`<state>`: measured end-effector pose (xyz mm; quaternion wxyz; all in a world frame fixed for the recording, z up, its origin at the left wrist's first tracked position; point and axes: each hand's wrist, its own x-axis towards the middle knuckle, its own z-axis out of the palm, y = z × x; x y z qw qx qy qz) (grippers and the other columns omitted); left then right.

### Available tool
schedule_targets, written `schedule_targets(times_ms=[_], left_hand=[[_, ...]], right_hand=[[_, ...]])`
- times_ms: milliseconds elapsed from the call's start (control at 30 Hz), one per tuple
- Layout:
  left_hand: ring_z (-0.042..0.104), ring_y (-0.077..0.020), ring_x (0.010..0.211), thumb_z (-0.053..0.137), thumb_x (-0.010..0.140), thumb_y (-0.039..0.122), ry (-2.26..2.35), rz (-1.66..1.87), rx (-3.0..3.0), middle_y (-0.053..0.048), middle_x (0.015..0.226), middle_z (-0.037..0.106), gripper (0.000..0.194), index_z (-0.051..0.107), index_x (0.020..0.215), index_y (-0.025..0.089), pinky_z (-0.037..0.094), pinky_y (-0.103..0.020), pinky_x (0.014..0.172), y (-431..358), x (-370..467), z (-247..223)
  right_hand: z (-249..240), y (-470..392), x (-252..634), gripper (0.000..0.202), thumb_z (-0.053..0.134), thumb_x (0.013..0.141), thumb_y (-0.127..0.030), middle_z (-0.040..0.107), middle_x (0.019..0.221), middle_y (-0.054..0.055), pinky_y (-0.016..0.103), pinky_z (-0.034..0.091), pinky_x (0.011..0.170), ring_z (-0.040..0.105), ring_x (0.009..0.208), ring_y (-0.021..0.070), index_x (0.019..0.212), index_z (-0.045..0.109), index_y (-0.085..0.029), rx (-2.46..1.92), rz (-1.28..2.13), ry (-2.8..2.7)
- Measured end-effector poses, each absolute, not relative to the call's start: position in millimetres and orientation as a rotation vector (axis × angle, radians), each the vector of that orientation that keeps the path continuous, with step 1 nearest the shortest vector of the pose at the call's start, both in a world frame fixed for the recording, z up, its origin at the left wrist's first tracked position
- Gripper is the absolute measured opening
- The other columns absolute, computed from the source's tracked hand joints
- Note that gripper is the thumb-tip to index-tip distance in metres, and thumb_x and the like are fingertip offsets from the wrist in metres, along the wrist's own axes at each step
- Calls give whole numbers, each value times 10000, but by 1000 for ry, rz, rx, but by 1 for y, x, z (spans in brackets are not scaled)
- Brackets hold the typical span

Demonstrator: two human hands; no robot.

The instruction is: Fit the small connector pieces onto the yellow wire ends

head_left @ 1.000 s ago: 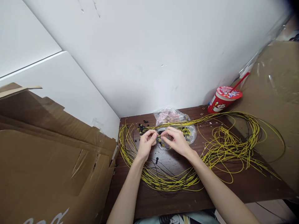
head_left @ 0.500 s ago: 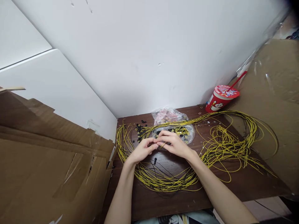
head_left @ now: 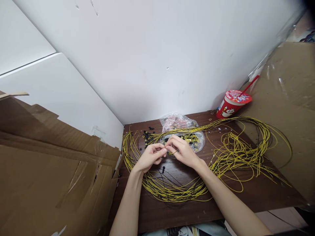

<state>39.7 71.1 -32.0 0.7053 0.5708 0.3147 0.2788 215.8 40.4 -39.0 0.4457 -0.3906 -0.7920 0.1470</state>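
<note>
Yellow wire (head_left: 174, 152), in head view, is in the narrow grip of the right hand (head_left: 184, 152) above the desk (head_left: 157, 214); left hand (head_left: 150, 157) pinches close, content hidden. Step seems fine fingertip work; next move needs steadiness.

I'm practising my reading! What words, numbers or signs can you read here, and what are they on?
No words or numbers are clear enough to quote.
Lid of the red cup: print too small and blurred.
White label on that cup: too small.
Cardboard box: white marking, cut off at the bottom.
</note>
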Motion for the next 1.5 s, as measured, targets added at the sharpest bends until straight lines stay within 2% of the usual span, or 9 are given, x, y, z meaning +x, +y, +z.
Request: schedule_targets(times_ms=[167,500,833,1000,1133,1333,1500], left_hand=[[297,3,420,718,723,395,715,656,1302,-5,649,543,302,618,772,114,165,-149,376,73,39,-33],[274,9,434,754,684,373,754,733,1201,9,660,517,313,618,773,105,159,-146,378,74,43,-38],[253,8,418,734,687,422,792,861,1200,25,649,486,365,577,770,104,139,-163,383,74,53,-43],[305,-26,431,657,756,434,819,944,1402,52,597,408,320,541,787,137,227,-168,398,73,58,-48],[383,-61,502,585,810,354,898,1021,1585,15,661,491,211,553,790,147,302,-182,455,74,59,-52],[526,-128,718,526,820,246,996,1160,1789,-35,771,580,117,556,766,147,404,-219,635,79,62,-63],[553,-139,720,518,818,217,1063,1219,1824,-37,769,600,98,558,760,149,426,-243,692,81,62,-68]], right_hand=[[-40,40,216,148,430,947,-233,556,872,58,275,434,699,535,782,154,895,560,-183,-1008,303,-1990],[-47,43,215,149,403,951,-206,562,890,71,271,445,717,558,792,157,893,536,-170,-1094,144,-1990],[-49,47,216,94,468,895,-167,539,795,41,247,410,651,513,714,137,822,527,-167,-1014,215,-1917],[-48,47,214,89,538,799,-101,494,693,-5,213,333,554,421,593,97,732,525,-158,-1071,354,-1807],[-49,48,213,92,565,746,-81,494,668,-19,204,305,528,396,568,88,701,534,-155,-1092,461,-1753],[-54,48,214,78,548,797,-118,509,678,-3,217,310,536,401,568,95,734,584,-148,-1091,444,-1767],[-57,47,214,74,559,823,-152,520,728,9,227,328,559,428,585,101,837,631,-147,-1062,397,-1842]])
